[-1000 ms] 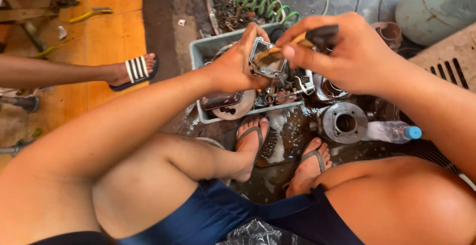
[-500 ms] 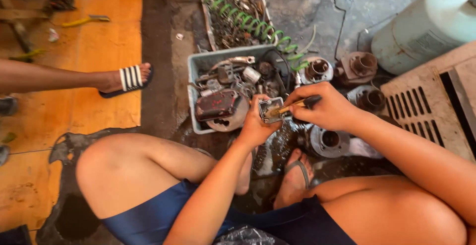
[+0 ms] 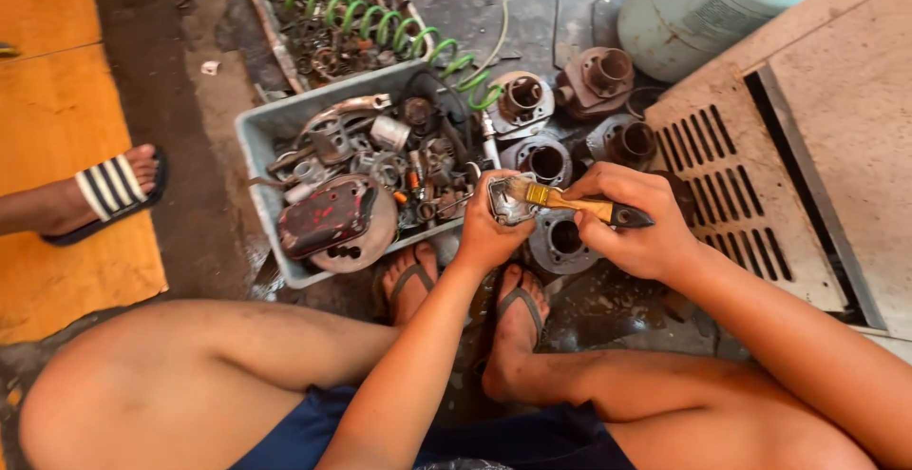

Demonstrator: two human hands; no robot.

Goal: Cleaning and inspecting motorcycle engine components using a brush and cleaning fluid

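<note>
1. Your right hand (image 3: 638, 225) holds a paintbrush with a yellow wooden handle, black tip and pale bristles (image 3: 570, 202).
2. Your left hand (image 3: 490, 227) holds a small shiny grey metal part (image 3: 506, 206).
3. The grey plastic tub (image 3: 255, 134) is full of dull silver and brown rusty bits.
4. A round metal cover with a dark red patch (image 3: 332, 221) lies in it.
5. A bright green curly hose (image 3: 380, 25) runs past the tub.
6. The sandal with black and white stripes (image 3: 112, 190) sits on the orange wooden floor (image 3: 52, 118).
7. Your shorts (image 3: 313, 437) are dark blue.
8. The big round tank (image 3: 703, 0) is pale green-white.
9. The slotted grille panel (image 3: 750, 180) is light tan.
</note>
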